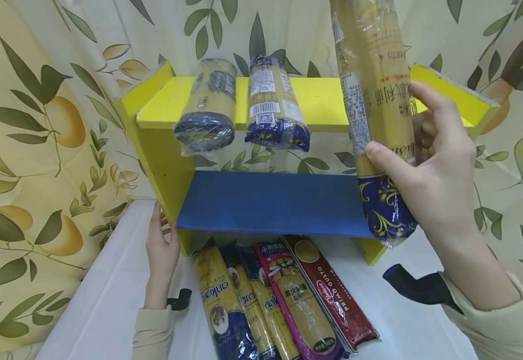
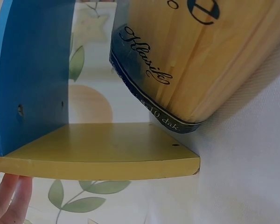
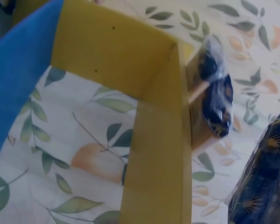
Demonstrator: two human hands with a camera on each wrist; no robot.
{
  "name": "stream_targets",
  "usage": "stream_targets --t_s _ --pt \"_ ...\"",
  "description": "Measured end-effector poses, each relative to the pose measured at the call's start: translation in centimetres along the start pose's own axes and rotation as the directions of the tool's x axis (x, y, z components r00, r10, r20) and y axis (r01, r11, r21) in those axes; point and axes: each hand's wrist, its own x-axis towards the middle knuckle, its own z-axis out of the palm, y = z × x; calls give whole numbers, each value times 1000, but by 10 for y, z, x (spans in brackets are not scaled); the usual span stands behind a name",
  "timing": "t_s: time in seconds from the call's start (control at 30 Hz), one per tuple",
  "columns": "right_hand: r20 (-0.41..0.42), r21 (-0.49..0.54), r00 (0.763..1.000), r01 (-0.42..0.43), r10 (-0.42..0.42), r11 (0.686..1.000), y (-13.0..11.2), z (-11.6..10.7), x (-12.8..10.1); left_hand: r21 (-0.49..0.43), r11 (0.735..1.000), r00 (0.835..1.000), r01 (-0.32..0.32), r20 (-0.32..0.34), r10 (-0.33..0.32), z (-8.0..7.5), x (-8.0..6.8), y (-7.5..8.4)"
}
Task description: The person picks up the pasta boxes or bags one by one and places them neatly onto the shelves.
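Observation:
My right hand [image 1: 441, 155] grips a long clear pack of spaghetti [image 1: 380, 110] with a blue patterned end, thumb across its front, raised before the right part of the yellow top shelf [image 1: 322, 95]. The blue end of that pack [image 3: 266, 177] shows at the right edge in the right wrist view. Low on the left, my left hand [image 1: 162, 250] rests against the outer side of the yellow side panel [image 1: 160, 170]. Its fingers [image 2: 14, 200] touch the panel in the left wrist view. Two pasta packs, one dark-ended [image 1: 209, 105] and one blue-ended [image 1: 275, 105], lie side by side on the top shelf.
Under the blue lower shelf [image 1: 275, 202], several pasta packs lie on the white tablecloth [image 1: 104, 280], among them a yellow and blue one [image 1: 223, 300], a pink-edged one [image 1: 299, 300] and a red box [image 1: 333, 295]. A leaf-patterned curtain [image 1: 32, 150] hangs behind.

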Motion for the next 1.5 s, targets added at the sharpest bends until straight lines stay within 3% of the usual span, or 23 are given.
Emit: stream_targets --t_s 0.1,0.17,0.23,0.33,0.43,0.5,0.57,0.7,0.83,1.23,1.37,1.5 --pt "58 35 992 -119 117 992 -3 -1 20 4 1000 1000 -4 4 4 1 1 1" --pt "128 127 971 -217 201 968 -2 -1 34 0 1000 1000 -9 -1 9 1 1 1" --pt "197 230 937 -330 289 915 1 1 48 -5 1000 1000 -14 -13 14 1 1 2" --pt "281 358 877 -473 390 805 5 5 65 -12 1000 999 -19 -27 19 0 1 2" --pt "331 414 825 -563 458 715 7 10 77 -13 1000 1000 -17 -27 17 0 0 1" --pt "355 426 796 -605 491 673 8 14 85 -9 1000 1000 -9 -22 9 0 -2 1" --pt "370 403 769 -638 521 656 10 17 90 -3 1000 1000 5 -14 -5 0 -3 0" --pt "382 312 722 -689 578 654 11 20 100 9 1000 1000 25 8 -25 0 -5 0" --pt "414 276 706 -699 575 659 11 23 107 5 1000 1000 22 -2 -22 -1 -4 1" --pt "408 25 721 -623 561 782 10 31 113 9 1000 1000 23 -8 -23 -3 -3 1" --pt "398 -84 754 -537 523 839 7 31 108 7 1000 1000 19 -9 -19 -2 -2 0" --pt "376 -110 790 -480 484 870 7 31 102 9 1000 1000 8 -5 -8 -1 -2 0"
